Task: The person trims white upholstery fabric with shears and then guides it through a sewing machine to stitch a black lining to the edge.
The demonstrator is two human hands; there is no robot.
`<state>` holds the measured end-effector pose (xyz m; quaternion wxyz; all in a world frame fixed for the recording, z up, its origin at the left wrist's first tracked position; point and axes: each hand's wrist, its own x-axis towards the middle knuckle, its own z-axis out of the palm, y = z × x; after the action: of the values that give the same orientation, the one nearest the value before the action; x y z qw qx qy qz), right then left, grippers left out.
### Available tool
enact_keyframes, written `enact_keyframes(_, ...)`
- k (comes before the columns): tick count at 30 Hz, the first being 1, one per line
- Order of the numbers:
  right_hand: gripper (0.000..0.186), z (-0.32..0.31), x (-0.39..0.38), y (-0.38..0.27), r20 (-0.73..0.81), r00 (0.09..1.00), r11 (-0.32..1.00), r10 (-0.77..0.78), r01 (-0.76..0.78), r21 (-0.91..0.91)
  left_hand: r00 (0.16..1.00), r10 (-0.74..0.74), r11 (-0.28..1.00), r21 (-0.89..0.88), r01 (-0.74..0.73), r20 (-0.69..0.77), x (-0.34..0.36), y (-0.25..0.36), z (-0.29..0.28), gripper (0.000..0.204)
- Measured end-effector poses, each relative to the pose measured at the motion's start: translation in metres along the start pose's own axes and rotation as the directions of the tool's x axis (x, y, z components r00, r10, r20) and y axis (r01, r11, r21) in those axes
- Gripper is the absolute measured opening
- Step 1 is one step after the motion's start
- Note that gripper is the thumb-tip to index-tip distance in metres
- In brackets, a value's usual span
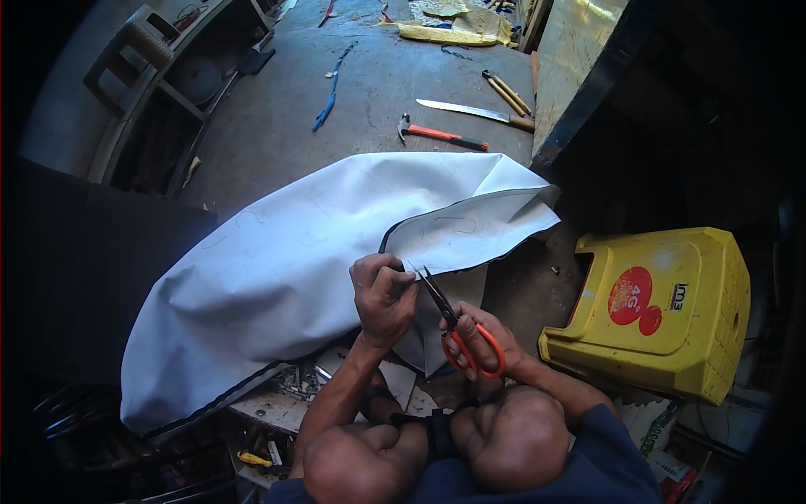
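A large white sheet (277, 244), smooth and fabric-like with a black edging, spreads over the space in front of my knees and folds over at the right. My left hand (384, 298) pinches its edge between thumb and fingers. In my right hand (483, 332) are scissors (445, 304) with orange handles, my fingers in and around the loops. Their dark blades stand slightly apart and point up and left, tips close to the pinched edge. Whether the blades touch the sheet I cannot tell. A loose thread lies on the folded part.
Beyond the sheet lie a claw hammer (441, 137), a long knife (474, 111), a yellow-handled tool (507, 92) and a blue strip (334, 88). A yellow plastic stool (672, 311) lies on its side at right. Metal bits (295, 382) sit on a low surface by my left forearm.
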<state>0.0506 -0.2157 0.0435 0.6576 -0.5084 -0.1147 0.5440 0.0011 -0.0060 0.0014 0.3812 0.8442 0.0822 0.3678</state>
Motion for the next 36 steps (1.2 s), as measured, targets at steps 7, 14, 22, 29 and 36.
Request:
enact_keyframes(7, 0.051, 0.000, 0.002, 0.000, -0.001, 1.000, 1.000, 0.009, -0.009, 0.016, 1.000, 0.003, 1.000, 0.007, -0.003, -0.003, 0.001, -0.001, -0.001, 0.027)
enact_keyframes(14, 0.048, 0.001, 0.002, 0.001, -0.002, 1.000, 0.999, 0.015, -0.015, 0.042, 1.000, -0.001, 1.000, 0.005, 0.001, -0.006, 0.000, -0.003, 0.000, 0.027)
enact_keyframes(22, 0.051, 0.002, 0.005, -0.002, -0.004, 1.000, 0.999, 0.002, -0.002, 0.048, 1.000, 0.018, 1.000, -0.002, -0.018, 0.004, 0.002, 0.000, -0.001, 0.026)
enact_keyframes(29, 0.060, -0.012, 0.013, -0.012, -0.326, 0.881, 0.870, -0.343, 0.429, 0.244, 0.999, 0.002, 1.000, 0.021, -0.002, 0.033, -0.003, 0.001, -0.002, 0.025)
enact_keyframes(36, 0.043, -0.106, -0.032, 0.087, -0.586, 0.587, 0.500, -0.559, -0.325, -0.803, 0.998, 0.038, 0.999, 0.004, -0.039, 0.047, 0.000, -0.005, -0.011, 0.023)
